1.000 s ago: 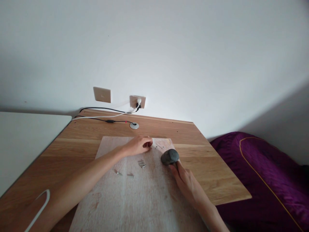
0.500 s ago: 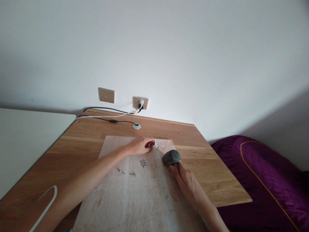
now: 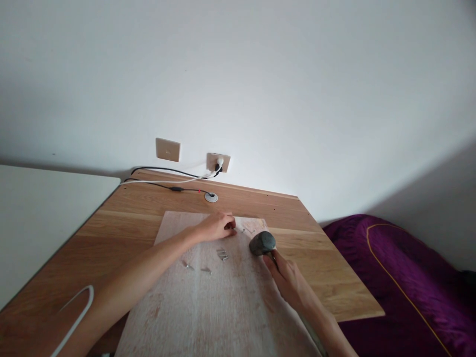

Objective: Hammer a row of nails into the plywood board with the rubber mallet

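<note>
A pale wooden board lies on a wooden desk. My left hand rests near the board's far edge, fingers pinched together at a small nail I can barely make out. My right hand is wrapped round the handle of a hammer, whose dark rounded head hovers just right of the left hand's fingertips. Several loose nails lie on the board between my arms, with two more further left.
Black and white cables run along the desk's back to a wall socket and a round grommet. A white surface adjoins on the left. A purple cushion sits to the right. A white curved cable lies near left.
My head has shifted slightly, so the scene sits a little lower and to the right. Both hands have kept their places, with the hammer head staying close to the left fingertips.
</note>
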`<state>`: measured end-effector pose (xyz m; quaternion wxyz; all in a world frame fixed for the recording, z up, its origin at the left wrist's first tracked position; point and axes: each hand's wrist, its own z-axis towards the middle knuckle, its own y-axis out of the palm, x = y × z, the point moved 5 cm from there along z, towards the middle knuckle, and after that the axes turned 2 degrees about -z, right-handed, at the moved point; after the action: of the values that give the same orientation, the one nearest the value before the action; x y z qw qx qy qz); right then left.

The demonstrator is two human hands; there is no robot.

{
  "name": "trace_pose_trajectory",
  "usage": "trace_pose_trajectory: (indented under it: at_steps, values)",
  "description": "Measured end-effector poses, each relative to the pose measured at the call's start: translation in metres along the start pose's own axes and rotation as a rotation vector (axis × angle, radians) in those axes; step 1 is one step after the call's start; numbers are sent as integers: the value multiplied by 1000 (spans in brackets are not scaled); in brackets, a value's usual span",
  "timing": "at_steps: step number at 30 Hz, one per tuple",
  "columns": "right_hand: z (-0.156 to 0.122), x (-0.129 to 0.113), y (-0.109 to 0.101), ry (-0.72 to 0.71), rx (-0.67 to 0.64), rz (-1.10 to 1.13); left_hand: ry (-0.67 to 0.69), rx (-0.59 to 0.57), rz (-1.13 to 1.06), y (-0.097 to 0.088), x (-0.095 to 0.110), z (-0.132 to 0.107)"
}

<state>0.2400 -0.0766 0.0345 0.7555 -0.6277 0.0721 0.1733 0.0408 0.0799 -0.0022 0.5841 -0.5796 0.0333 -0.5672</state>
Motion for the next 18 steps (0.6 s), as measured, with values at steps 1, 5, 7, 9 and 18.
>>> trace_pose_trajectory:
  at_steps: [1, 5, 7, 9, 18]
  values:
    - [4, -3, -1, 22, -38, 61, -4, -5, -7, 0, -1, 0]
    - [23, -18, -7, 118, -125, 239, -8, -44, -1, 1, -2, 0]
    - [35, -27, -9, 126, -137, 271, -20, -43, 8, 0, -1, -2]
    - [46, -35, -7, 108, -132, 284, -43, -31, 8, -1, 0, -3]
    - [68, -50, 6, -34, -80, 171, -35, -25, 22, 0, 0, -4]
